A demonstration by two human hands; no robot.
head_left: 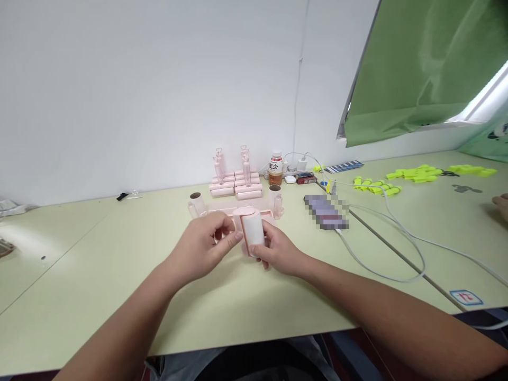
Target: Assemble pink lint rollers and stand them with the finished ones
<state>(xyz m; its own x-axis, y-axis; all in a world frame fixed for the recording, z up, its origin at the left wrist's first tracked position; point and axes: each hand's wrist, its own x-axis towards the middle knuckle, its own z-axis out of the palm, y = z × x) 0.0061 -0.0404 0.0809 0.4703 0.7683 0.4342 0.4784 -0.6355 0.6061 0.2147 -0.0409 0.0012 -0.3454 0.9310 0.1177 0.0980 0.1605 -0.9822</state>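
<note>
Pale green, the surface [99,286] begins just ahead of the person's body and runs back to a plain white wall [159,95]. Nearest, above its front part, the right hand [280,250] grips a white roll [254,233], thumb pressed on its front and the other fingers behind. A pink cover [246,210] caps the roll and lies along its left side, with a narrow gap between them, so the two look only partly closed up. The left hand [212,238] is curled at the cover's left edge, thumb against it; whether its fingers pinch is hidden.

Just behind, a pink tray [242,204] lies flat, with a left upright roll [197,203] and a right upright roll [273,196] standing near its ends, both uncovered and apparently yet to be dealt with. Farther back, pink cylinders [248,194] are stacked in rows, seemingly finished, with slender pink pieces [246,172] standing on them. A bottle [275,168] stands beside the stack, near the wall.
</note>
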